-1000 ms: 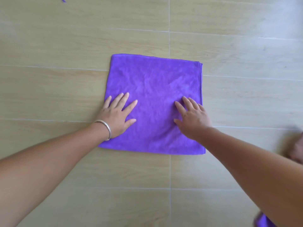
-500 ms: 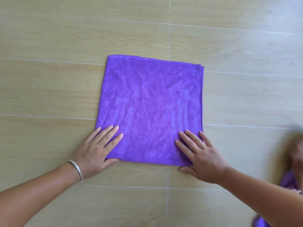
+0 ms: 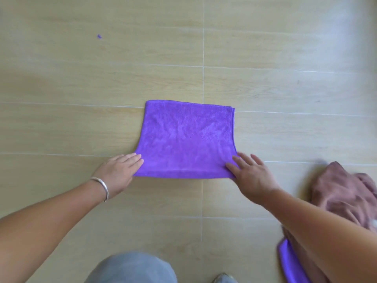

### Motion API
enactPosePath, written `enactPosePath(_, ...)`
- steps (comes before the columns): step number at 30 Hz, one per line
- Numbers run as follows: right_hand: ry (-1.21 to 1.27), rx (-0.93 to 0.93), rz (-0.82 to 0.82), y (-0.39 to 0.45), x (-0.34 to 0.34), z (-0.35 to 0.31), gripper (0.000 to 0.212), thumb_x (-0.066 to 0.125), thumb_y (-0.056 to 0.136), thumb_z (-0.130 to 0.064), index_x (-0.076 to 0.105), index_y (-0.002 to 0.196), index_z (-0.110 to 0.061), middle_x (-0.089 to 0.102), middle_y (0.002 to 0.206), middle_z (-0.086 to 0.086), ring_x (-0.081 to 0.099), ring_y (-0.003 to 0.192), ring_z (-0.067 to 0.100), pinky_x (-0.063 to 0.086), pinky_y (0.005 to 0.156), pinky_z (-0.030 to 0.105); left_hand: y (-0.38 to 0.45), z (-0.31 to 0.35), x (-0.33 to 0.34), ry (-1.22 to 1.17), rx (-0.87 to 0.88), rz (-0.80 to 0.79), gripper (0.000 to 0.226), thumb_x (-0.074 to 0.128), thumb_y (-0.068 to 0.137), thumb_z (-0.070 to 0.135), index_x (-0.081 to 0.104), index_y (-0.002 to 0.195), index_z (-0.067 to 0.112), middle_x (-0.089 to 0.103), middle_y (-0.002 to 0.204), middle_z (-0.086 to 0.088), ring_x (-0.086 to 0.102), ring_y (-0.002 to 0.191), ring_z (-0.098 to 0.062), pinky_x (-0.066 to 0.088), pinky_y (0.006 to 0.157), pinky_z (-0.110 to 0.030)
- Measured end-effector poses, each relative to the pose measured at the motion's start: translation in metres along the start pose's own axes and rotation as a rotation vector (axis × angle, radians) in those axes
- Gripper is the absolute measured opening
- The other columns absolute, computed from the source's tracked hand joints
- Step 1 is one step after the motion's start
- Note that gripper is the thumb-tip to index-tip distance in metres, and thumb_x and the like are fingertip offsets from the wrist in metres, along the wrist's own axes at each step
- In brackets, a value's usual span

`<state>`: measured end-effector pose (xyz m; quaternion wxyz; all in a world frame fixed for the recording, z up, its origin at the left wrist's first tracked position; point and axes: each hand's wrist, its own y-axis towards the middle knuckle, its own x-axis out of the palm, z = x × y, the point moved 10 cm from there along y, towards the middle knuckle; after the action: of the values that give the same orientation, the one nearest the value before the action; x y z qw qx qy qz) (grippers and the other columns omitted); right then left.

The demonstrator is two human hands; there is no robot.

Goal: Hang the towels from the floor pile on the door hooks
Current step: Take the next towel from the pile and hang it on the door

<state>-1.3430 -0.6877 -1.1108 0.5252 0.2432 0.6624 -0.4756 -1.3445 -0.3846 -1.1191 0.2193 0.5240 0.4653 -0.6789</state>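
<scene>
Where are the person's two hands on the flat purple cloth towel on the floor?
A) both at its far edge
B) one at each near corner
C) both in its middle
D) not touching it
B: the left hand and right hand each rest at a near corner of the flat purple cloth towel.

Pale wood-look floor tiles [image 3: 61, 123], bright glare at right.

The right forearm hides part of the brown towel [image 3: 344, 193], and the frame edge crops a second purple towel [image 3: 289, 266]
</scene>
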Motion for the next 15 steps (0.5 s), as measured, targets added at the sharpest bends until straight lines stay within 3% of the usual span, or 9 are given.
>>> enactPosePath(1,0.015,0.031,-0.003,-0.005,-0.02,0.005,0.039,0.047,0.097,-0.041,0.055,0.131,-0.024,0.051,0.141,0.005,0.039,0.138,0.026,0.029,0.113,0.044,-0.004,-0.005,-0.016,-0.016,-0.036,-0.014,0.058,0.07,0.083,0.014,0.053,0.138,0.007,0.049,0.145,-0.01,0.047,0.134,-0.023,0.038,0.109,-0.035)
enactPosePath(3,0.028,0.075,0.024,-0.015,-0.065,0.016,0.04,0.036,0.1,-0.044,0.051,0.132,-0.027,0.047,0.144,0.001,0.031,0.141,0.022,0.022,0.114,0.041,-0.015,-0.014,-0.055,-0.064,-0.118,-0.04,0.052,0.05,0.095,0.015,0.042,0.146,0.015,0.037,0.154,-0.002,0.032,0.143,-0.017,0.026,0.114,-0.03)
enactPosePath(7,0.071,0.151,0.051,-0.04,-0.163,0.036,0.038,0.034,0.1,-0.043,0.053,0.13,-0.03,0.052,0.138,-0.006,0.033,0.14,0.018,0.019,0.115,0.041,-0.041,-0.025,-0.15,-0.095,-0.201,-0.001,0.042,0.047,0.094,0.016,0.054,0.135,0.021,0.053,0.141,0.003,0.042,0.136,-0.014,0.037,0.106,-0.032)
enactPosePath(12,0.157,0.172,-0.013,-0.089,-0.282,0.046,0.038,0.033,0.101,-0.042,0.05,0.134,-0.035,0.051,0.139,-0.017,0.029,0.141,0.01,0.013,0.117,0.037,-0.086,-0.027,-0.261,-0.18,-0.273,-0.159,0.042,0.038,0.095,0.02,0.058,0.127,0.04,0.056,0.139,0.005,0.036,0.14,-0.01,0.017,0.115,-0.036)
enactPosePath(15,0.182,0.181,-0.037,-0.131,-0.363,0.046,0.037,0.033,0.101,-0.042,0.052,0.132,-0.037,0.052,0.138,-0.018,0.029,0.141,0.008,0.013,0.116,0.034,-0.122,-0.018,-0.346,-0.298,-0.228,-0.194,0.037,0.036,0.096,0.02,0.063,0.117,0.033,0.061,0.13,0.005,0.037,0.139,-0.014,0.026,0.111,-0.037)
